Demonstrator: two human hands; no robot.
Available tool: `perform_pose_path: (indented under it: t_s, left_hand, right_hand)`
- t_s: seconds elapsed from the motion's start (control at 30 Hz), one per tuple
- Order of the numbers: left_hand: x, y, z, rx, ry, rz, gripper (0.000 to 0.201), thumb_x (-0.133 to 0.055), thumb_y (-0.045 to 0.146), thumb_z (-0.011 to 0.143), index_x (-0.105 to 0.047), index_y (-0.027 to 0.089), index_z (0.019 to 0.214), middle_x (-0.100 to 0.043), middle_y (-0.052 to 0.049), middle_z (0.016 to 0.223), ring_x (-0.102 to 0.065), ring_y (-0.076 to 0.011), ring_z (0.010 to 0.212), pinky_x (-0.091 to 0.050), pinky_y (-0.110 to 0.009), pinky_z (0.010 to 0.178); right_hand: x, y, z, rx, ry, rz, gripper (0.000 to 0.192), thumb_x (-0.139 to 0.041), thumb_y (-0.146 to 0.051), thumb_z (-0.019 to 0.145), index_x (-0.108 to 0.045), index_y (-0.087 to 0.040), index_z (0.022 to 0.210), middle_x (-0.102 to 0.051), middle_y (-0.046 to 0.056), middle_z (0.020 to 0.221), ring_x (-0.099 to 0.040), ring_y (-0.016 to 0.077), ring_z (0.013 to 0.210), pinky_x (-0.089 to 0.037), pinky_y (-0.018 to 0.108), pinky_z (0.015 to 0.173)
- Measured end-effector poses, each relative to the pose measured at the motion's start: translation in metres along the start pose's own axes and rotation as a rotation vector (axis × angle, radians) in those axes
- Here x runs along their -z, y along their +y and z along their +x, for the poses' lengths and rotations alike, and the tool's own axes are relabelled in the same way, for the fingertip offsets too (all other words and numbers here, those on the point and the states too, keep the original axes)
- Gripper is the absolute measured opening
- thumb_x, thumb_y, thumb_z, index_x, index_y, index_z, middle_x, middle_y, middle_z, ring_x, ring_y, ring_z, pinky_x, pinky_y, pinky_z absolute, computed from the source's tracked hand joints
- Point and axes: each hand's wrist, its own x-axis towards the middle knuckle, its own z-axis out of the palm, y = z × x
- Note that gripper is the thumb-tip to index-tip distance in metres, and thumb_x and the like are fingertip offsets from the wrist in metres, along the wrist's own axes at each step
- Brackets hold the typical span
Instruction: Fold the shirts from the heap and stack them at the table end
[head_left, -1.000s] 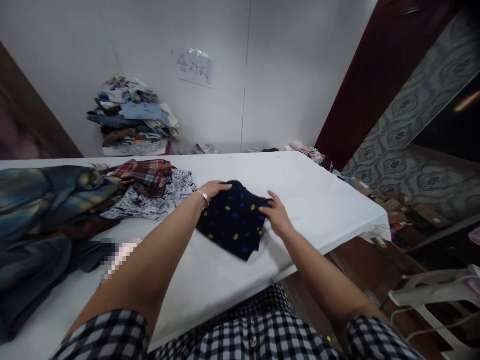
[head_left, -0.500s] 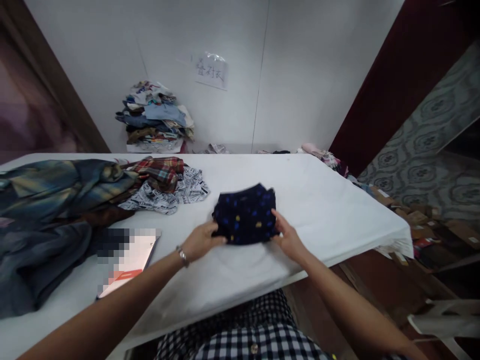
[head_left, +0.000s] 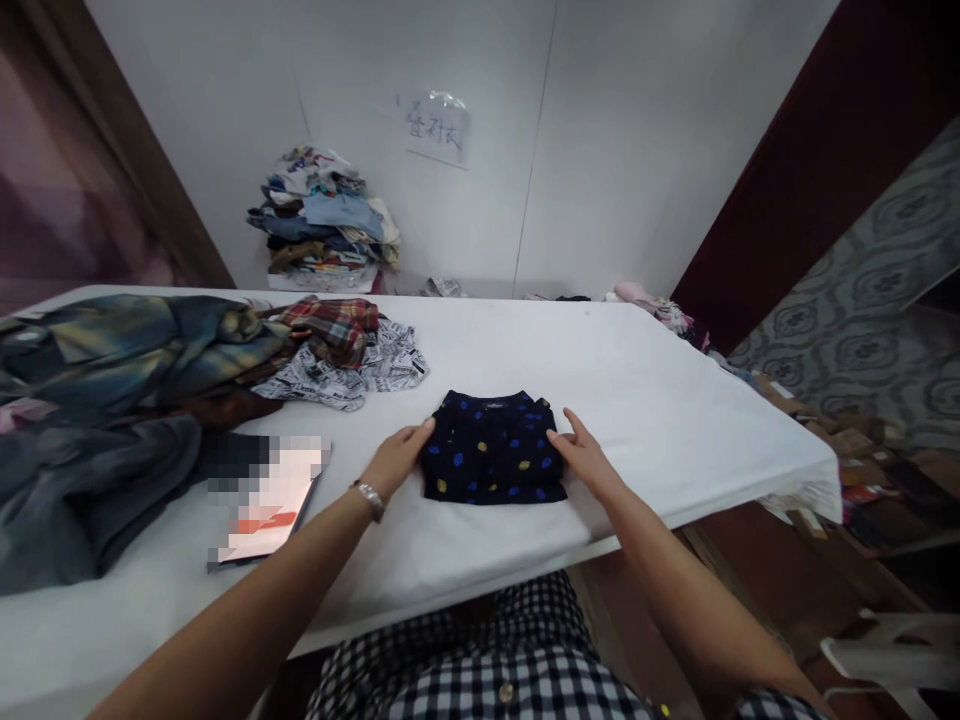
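A dark shirt (head_left: 491, 452) with blue and yellow spots lies folded into a compact block on the white-covered counter (head_left: 645, 390), neckline facing the wall and a small label (head_left: 496, 406) at the collar. It sits between the two grips, near the counter's front edge. The left grip (head_left: 394, 464) is at the shirt's left side, the thumb touching its edge; whether the fingers pinch the cloth I cannot tell. The right grip (head_left: 585, 458) is at the opposite side, its thumb at the shirt's edge and a finger raised well apart from it, so it is not clamped. A bracelet (head_left: 370, 499) circles the left wrist.

Cardboard boxes (head_left: 847, 440) are crowded together beyond the counter's right end; what they hold cannot be made out. To the left, loose clothes lie heaped: a plaid shirt (head_left: 334, 325), a black-and-white printed garment (head_left: 322, 380) and a grey garment (head_left: 97, 490). Near them is a flat device (head_left: 296, 500), partly blurred. A tall stack of clothes (head_left: 322, 220) stands against the wall.
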Motion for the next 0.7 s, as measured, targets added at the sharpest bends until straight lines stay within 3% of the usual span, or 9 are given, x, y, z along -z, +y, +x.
perform_pose_path:
  t_s: [0.1, 0.2, 0.3, 0.4, 0.57, 0.7]
  left_hand:
    - [-0.012, 0.003, 0.001, -0.102, -0.028, 0.004, 0.034, -0.06, 0.052, 0.071, -0.06, 0.019, 0.078, -0.071, -0.005, 0.081, -0.064, -0.0226, 0.082, -0.049, -0.03, 0.07]
    - [-0.014, -0.001, -0.002, -0.144, -0.019, 0.126, 0.025, -0.056, 0.044, 0.076, -0.06, 0.02, 0.081, -0.071, -0.004, 0.082, -0.065, -0.0215, 0.08, -0.047, -0.028, 0.066]
    - [-0.009, -0.007, -0.005, -0.096, 0.031, 0.43, 0.029, -0.057, 0.047, 0.078, -0.06, 0.019, 0.085, -0.07, -0.007, 0.084, -0.065, -0.0238, 0.079, -0.046, -0.03, 0.067]
    - [-0.006, -0.007, -0.007, -0.097, 0.075, 0.539, 0.046, -0.056, 0.055, 0.079, -0.059, 0.017, 0.105, -0.07, -0.013, 0.104, -0.066, -0.0279, 0.094, -0.048, -0.034, 0.075]
    - [-0.018, 0.001, 0.0, -0.039, -0.042, 0.315, 0.052, -0.065, 0.052, 0.073, -0.062, 0.017, 0.111, -0.069, -0.014, 0.115, -0.063, -0.0305, 0.107, -0.048, -0.037, 0.089]
    - [-0.029, 0.003, 0.005, 0.0, -0.027, 0.137, 0.051, -0.076, 0.042, 0.065, -0.064, 0.017, 0.108, -0.07, -0.012, 0.114, -0.064, -0.0295, 0.106, -0.049, -0.037, 0.091]
  right_hand:
    - [-0.011, -0.002, -0.001, 0.084, -0.035, 0.049, 0.085, -0.069, -0.033, 0.071, -0.033, -0.019, 0.146, -0.065, -0.002, 0.074, -0.06, 0.0155, 0.066, -0.05, 0.029, 0.066]
    - [-0.01, 0.006, -0.011, 0.122, -0.052, 0.005, 0.081, -0.067, -0.034, 0.071, -0.035, -0.021, 0.145, -0.068, -0.001, 0.081, -0.063, 0.0168, 0.071, -0.05, 0.03, 0.067]
    - [0.001, 0.017, -0.016, 0.087, -0.04, -0.262, 0.083, -0.065, -0.036, 0.071, -0.034, -0.019, 0.146, -0.068, 0.0, 0.078, -0.063, 0.0191, 0.07, -0.05, 0.032, 0.067]
    - [0.014, 0.022, -0.012, 0.125, 0.055, -0.545, 0.085, -0.063, -0.045, 0.074, -0.031, -0.018, 0.148, -0.068, 0.002, 0.081, -0.064, 0.0207, 0.069, -0.049, 0.033, 0.068]
    - [0.013, 0.021, 0.004, 0.05, 0.067, -0.599, 0.09, -0.065, -0.054, 0.072, -0.033, -0.02, 0.148, -0.069, 0.003, 0.08, -0.066, 0.0243, 0.073, -0.051, 0.038, 0.071]
    - [-0.002, 0.011, 0.003, 0.016, 0.008, -0.249, 0.093, -0.077, -0.043, 0.063, -0.036, -0.031, 0.146, -0.071, 0.002, 0.095, -0.068, 0.0233, 0.082, -0.055, 0.036, 0.075]
